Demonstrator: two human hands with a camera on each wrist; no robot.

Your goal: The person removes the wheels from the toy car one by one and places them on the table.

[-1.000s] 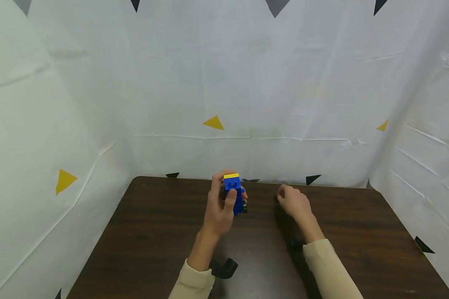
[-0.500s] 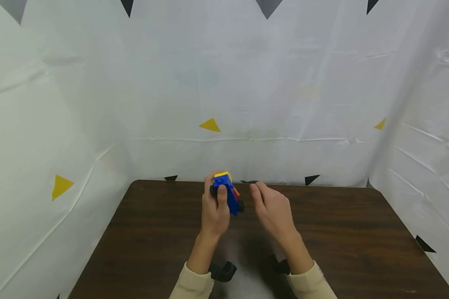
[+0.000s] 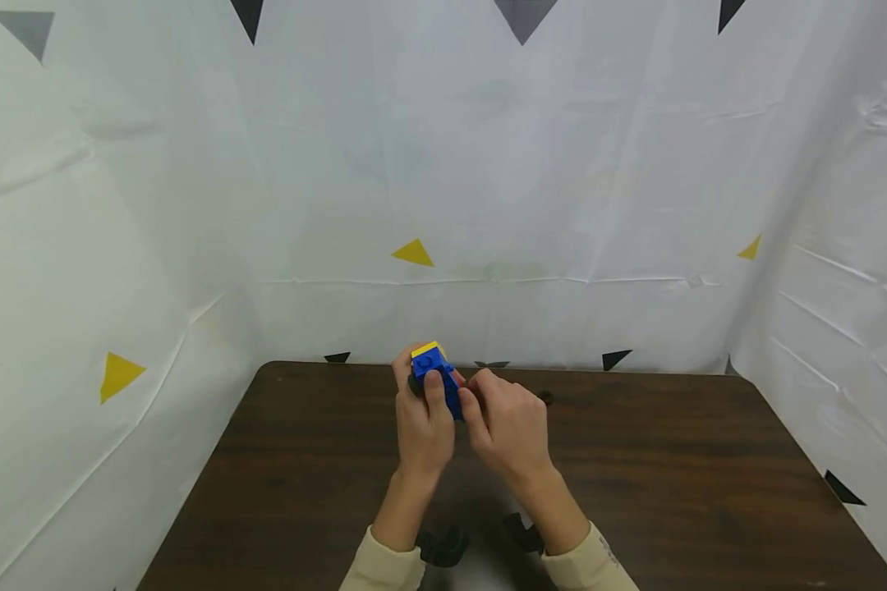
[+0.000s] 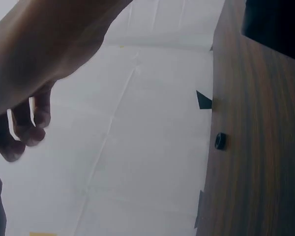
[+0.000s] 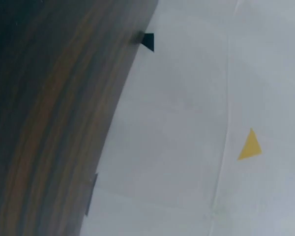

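Gripping a small brick model (image 3: pixel 436 379) near the centre of the head view, the left hand (image 3: pixel 423 423) wraps round its left side: the thumb lies across the blue face toward the camera and the other fingers curl behind it. The model is mostly blue with a yellow plate on top, and a dark round piece shows at its left edge, just under the fingertips. It is held above the far middle part of the dark wooden table (image 3: pixel 673 476), not resting on it.

The right hand (image 3: pixel 506 423) meets the model from the right. Its fingers are curled, and thumb and forefinger close together against the model's right side; whether they pinch a separate small piece there cannot be told, as the hand covers that spot.

A small black round part (image 3: pixel 546 398) lies on the table just right of the right hand; the left wrist view shows it (image 4: pixel 220 140) too, near the table's far edge. White sheeting (image 3: pixel 562 164) with yellow and black triangles hangs behind and at both sides.
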